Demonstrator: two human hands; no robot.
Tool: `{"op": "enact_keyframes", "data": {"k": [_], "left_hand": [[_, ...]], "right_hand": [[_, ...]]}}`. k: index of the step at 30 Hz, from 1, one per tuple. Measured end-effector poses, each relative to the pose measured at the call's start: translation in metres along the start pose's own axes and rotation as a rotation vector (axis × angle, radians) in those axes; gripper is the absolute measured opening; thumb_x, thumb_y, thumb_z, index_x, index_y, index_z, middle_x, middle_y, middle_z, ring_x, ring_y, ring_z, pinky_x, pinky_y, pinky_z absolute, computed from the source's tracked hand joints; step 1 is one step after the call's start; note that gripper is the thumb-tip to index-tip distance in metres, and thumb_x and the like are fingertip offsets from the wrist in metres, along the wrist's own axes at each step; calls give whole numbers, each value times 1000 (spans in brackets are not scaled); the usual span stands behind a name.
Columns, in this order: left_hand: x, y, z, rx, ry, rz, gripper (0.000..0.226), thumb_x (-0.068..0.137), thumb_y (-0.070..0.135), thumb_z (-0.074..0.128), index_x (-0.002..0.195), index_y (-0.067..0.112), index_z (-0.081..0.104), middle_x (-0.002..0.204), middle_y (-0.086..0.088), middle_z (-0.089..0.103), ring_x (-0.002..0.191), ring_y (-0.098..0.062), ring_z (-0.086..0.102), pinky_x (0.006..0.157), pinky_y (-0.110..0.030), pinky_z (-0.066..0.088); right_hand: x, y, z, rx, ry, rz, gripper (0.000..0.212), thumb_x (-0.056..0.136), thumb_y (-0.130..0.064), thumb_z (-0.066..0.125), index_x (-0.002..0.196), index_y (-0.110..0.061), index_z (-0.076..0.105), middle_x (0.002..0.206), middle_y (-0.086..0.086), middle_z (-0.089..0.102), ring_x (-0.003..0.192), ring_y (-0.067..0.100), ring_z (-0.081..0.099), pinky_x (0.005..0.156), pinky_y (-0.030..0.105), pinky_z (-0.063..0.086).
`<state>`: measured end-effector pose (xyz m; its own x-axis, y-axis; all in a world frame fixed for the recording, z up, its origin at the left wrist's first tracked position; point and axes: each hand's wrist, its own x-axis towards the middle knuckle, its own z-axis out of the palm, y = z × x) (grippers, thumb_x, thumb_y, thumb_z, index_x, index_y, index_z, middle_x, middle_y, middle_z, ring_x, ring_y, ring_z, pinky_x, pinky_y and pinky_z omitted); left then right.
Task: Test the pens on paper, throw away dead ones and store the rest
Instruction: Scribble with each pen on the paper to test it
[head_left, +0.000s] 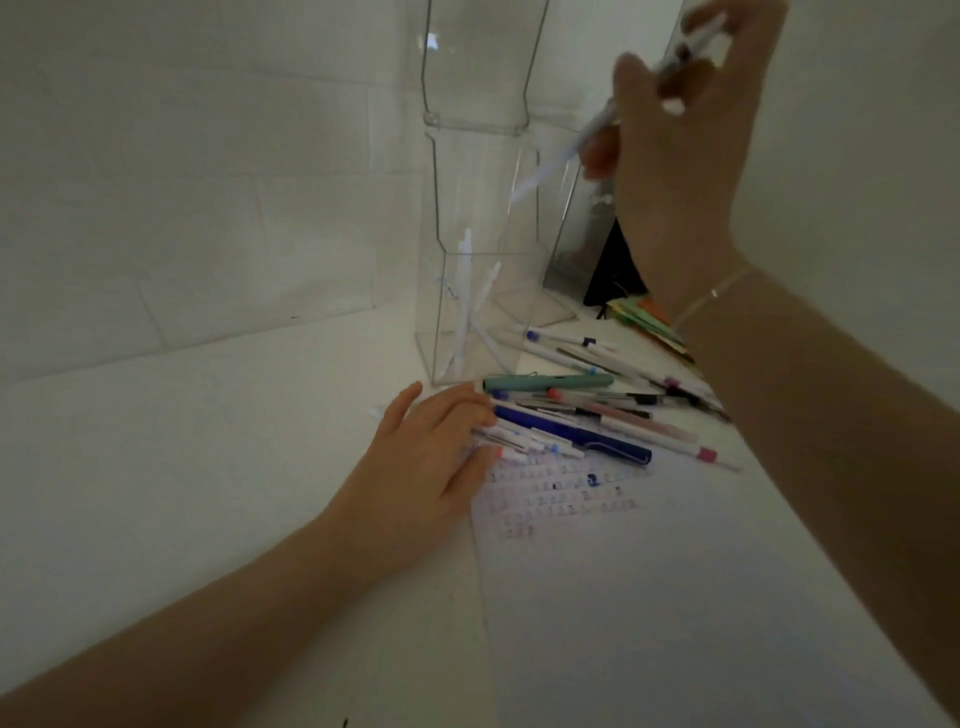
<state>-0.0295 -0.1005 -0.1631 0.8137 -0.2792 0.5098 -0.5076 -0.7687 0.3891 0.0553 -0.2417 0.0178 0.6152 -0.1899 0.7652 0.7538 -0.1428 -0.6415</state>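
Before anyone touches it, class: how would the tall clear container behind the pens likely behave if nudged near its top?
The clear container is tall on a narrow base, so it would probably tip rather than slide. It holds only a few white pens, so it is likely light and easily shifted. Its thin, see-through walls look like rigid plastic: stiff, perhaps slippery to grip.

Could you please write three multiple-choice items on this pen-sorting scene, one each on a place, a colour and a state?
1. Where do the stored white pens stand?
A. in the clear container
B. on the sticky notes
C. under the paper

2. What colour is the thick pen nearest the container?
A. red
B. teal
C. yellow

3. What is the right hand doing?
A. lying flat
B. writing
C. holding a pen aloft

Answers: A, white pens lean inside the clear container; B, the teal pen lies beside it; C, the right hand grips a raised pen.
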Motion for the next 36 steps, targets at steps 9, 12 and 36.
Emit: {"op": "enact_keyframes", "data": {"k": [9, 12, 36], "left_hand": [[-1, -4, 3, 42, -43, -71, 46, 86, 36, 21, 112, 22, 56, 126, 5, 55, 121, -9, 45, 112, -29, 11], [-1, -4, 2, 51, -64, -82, 52, 83, 37, 17, 113, 21, 56, 125, 5, 55, 121, -10, 44, 112, -27, 8], [2, -5, 2, 64, -121, -96, 47, 81, 37, 26, 110, 20, 58, 115, 5, 59, 110, -15, 53, 109, -32, 20]], "right_hand": [[7, 48, 60, -697, -836, 200, 16, 85, 0, 49, 99, -7, 50, 92, 17, 57, 81, 37, 67, 68, 48, 58], [2, 47, 63, -875, -1010, 276, 24, 91, -5, 49, 112, 2, 57, 101, 18, 64, 83, 27, 64, 76, 37, 56], [-123, 42, -37, -1012, -1215, -46, 14, 87, -32, 56, 97, -22, 56, 101, -3, 51, 95, 19, 54, 66, 24, 28]]}}
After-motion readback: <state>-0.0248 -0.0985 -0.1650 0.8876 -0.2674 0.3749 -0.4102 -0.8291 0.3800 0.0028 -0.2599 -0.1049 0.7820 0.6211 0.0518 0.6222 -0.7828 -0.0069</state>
